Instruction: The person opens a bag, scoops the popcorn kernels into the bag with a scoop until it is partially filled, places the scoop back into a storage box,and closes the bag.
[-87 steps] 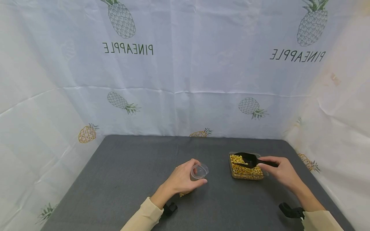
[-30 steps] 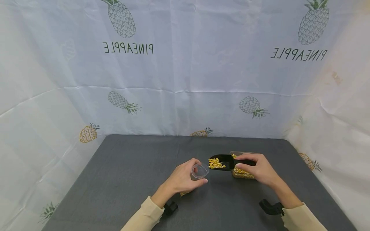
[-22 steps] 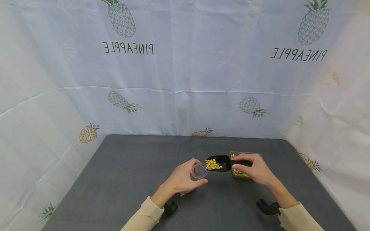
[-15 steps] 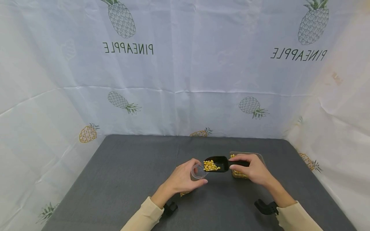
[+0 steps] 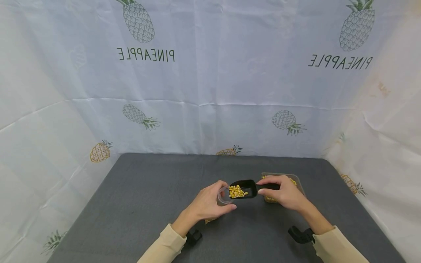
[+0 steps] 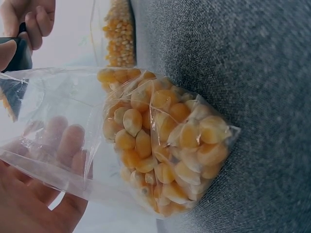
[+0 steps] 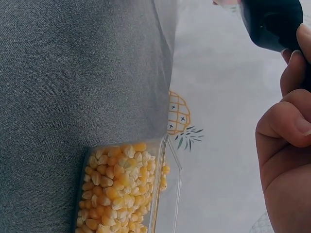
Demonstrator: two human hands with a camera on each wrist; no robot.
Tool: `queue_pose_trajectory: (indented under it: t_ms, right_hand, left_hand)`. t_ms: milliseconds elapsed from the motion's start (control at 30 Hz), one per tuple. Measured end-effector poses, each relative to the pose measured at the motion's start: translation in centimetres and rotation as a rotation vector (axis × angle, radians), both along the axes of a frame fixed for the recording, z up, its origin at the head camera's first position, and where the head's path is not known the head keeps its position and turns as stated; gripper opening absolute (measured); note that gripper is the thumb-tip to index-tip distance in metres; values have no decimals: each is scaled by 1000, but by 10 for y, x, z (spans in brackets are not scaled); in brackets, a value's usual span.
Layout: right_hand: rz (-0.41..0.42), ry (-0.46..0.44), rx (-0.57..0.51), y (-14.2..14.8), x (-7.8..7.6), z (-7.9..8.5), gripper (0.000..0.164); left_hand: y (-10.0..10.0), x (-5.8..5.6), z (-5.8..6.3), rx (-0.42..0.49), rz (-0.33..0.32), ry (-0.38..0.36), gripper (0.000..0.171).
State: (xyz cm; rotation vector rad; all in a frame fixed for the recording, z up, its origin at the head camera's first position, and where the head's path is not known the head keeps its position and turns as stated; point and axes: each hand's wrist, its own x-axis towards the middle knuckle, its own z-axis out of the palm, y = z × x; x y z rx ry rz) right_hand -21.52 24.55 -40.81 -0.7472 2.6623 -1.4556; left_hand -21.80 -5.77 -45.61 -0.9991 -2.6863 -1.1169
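My left hand grips a clear plastic bag near its top, thumb and fingers curved round the rounded, gaping mouth. Corn kernels fill the bag's lower part, which stands on the grey table in the left wrist view. With thumb and fingers my right hand pinches the handle of a black scoop. A heap of yellow kernels lies in the scoop's front end. That front end overlaps the bag's mouth in the head view.
Behind and below my right hand, a clear rectangular container of corn kernels stands on the grey table. A white curtain printed with pineapples hangs round the table's back and sides.
My right hand has lifted the scoop, loaded with kernels, out of the container and carried it left to the bag's mouth. My left hand has stayed in place.
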Motion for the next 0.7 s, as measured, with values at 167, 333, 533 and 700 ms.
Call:
queue_pose_trajectory:
  t_ms: [167,333,533,700]
  right_hand:
    - [28,-8,5,-2,-3,2,24]
    - [62,-7,20,-3,-5,5,24]
    - [124,-5,28,-5,-8,8,20]
    - [158,5,46,-7,-10,11,19]
  left_hand:
    - [0,0,1,1,-1,-3,58]
    - [0,1,1,4,-4,-11,58]
    - [0,1,1,4,-3,-12,58]
    - [0,1,2,5,-1,-9,58]
